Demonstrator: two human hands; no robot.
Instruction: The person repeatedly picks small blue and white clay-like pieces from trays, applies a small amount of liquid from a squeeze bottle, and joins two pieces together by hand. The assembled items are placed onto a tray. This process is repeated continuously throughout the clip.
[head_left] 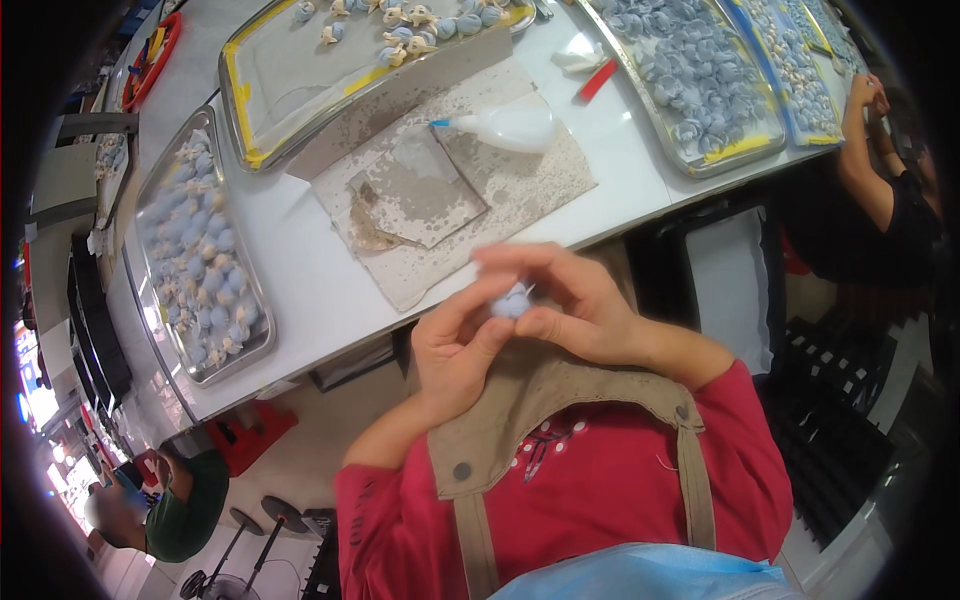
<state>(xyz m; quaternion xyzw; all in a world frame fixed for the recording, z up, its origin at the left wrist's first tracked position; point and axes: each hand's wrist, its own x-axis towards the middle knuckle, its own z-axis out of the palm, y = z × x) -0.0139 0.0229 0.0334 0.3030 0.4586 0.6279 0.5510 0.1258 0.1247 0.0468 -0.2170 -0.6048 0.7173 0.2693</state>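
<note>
Between my two hands, close in front of my apron, is a small pale-blue rounded piece [511,302] with a whitish bit at its upper right. The thumb and fingers of my left hand [450,350] pinch it from the left. My right hand [585,305] grips it from the right, its thumb against the lower side and its fingers curled over the top, slightly blurred. Just beyond the hands lies a stained, speckled cardboard sheet [545,175]. On it rests a translucent white squeeze bottle [515,128] with a blue tip, lying on its side.
At left, a metal tray [262,335] holds many blue and cream pieces. A yellow-taped tray [240,110] stands at the back, another tray [690,165] of blue pieces at right. A red strip [598,82] lies nearby. Other people [870,190] sit right and lower left.
</note>
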